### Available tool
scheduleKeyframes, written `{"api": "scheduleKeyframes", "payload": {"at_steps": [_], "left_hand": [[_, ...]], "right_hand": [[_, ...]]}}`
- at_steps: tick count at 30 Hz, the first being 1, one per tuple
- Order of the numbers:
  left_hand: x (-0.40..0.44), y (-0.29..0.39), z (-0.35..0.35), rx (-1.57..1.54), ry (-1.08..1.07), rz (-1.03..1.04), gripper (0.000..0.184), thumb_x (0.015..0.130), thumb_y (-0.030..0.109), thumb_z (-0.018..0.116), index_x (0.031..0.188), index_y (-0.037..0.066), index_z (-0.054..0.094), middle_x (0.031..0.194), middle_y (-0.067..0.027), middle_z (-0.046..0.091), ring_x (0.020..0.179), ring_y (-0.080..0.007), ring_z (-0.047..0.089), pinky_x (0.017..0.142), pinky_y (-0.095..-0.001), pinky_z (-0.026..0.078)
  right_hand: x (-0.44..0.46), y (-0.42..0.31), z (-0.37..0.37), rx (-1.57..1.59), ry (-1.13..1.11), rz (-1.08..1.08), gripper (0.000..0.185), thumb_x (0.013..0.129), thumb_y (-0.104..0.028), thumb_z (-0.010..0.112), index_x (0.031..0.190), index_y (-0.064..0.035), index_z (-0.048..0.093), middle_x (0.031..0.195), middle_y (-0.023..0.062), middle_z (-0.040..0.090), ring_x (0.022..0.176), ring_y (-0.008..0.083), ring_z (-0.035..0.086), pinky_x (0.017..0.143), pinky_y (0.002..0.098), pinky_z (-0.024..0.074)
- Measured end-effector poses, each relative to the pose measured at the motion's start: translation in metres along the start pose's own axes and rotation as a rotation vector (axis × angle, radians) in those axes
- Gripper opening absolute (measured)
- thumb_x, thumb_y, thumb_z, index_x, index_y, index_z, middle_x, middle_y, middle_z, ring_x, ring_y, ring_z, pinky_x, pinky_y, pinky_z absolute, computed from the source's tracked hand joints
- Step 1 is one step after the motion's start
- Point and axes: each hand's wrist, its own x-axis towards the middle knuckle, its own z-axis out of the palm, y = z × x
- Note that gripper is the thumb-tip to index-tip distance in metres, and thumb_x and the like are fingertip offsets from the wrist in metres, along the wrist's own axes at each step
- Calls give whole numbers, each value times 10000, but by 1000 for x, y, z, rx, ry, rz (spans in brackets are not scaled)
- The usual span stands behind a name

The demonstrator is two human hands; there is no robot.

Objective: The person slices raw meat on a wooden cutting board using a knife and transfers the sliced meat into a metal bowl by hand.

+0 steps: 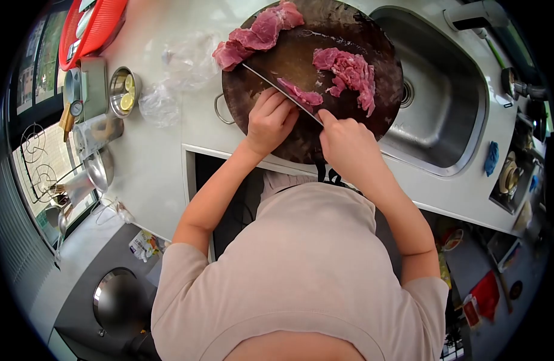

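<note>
On a round dark cutting board (247, 99) my right hand (349, 144) is wrapped round the handle end of a knife (283, 92), whose thin blade points up and to the left. My left hand (271, 119) lies on the board beside the blade, its fingertips partly hidden at the knife; what they hold, if anything, cannot be made out. A small strip of meat (300, 93) lies just across the blade. A large piece of meat (265, 30) rests at the board's upper left edge, near the knife tip. Cut meat (349, 75) is heaped on the right part.
A metal sink (436, 102) adjoins the board on the right. Left of the board are crumpled plastic bags (162, 105), a metal bowl (119, 96) with lemon slices, and a red basket (99, 30). A faucet (475, 16) stands beyond the sink.
</note>
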Motion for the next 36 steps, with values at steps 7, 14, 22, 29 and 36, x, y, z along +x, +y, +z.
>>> {"api": "scheduleKeyframes", "payload": {"at_steps": [7, 14, 22, 29, 36], "left_hand": [[2, 2, 0, -28, 1, 7, 257, 643, -29, 747, 886, 28, 687, 950, -85, 670, 954, -292, 642, 814, -373, 537], [4, 4, -1, -58, 10, 0, 222, 634, -46, 735, 841, 19, 687, 951, -107, 679, 943, -319, 650, 808, -391, 531], [5, 6, -3, -57, 12, 26, 239, 666, -51, 726, 882, 51, 715, 945, -82, 681, 939, -290, 646, 817, -382, 532], [-1, 6, -4, -55, 55, 48, 253, 686, -68, 728, 907, 56, 718, 951, -68, 674, 927, -273, 642, 809, -373, 531], [-1, 4, -4, -11, 65, 48, 237, 681, -61, 724, 899, 25, 690, 968, -82, 655, 909, -287, 642, 768, -374, 528]], "right_hand": [[-21, 19, 5, 49, -35, 100, 308, 890, -85, 559, 1195, -48, 587, 759, 220, 669, 705, 422, 651, 658, 530, 515], [-7, 6, 11, -6, 32, 56, 163, 885, -97, 582, 1014, -2, 549, 741, 223, 677, 712, 422, 693, 618, 492, 571], [-11, 20, 5, 90, 36, 76, 290, 901, -100, 536, 1150, 9, 637, 800, 267, 668, 768, 465, 658, 724, 538, 538], [-51, 57, -14, 324, 140, 259, 296, 904, -118, 566, 1162, 5, 642, 718, 230, 656, 685, 409, 648, 656, 503, 510], [-69, 19, 5, 20, 98, 37, 227, 904, -86, 553, 1119, -28, 595, 750, 186, 676, 683, 368, 669, 627, 478, 527]]}}
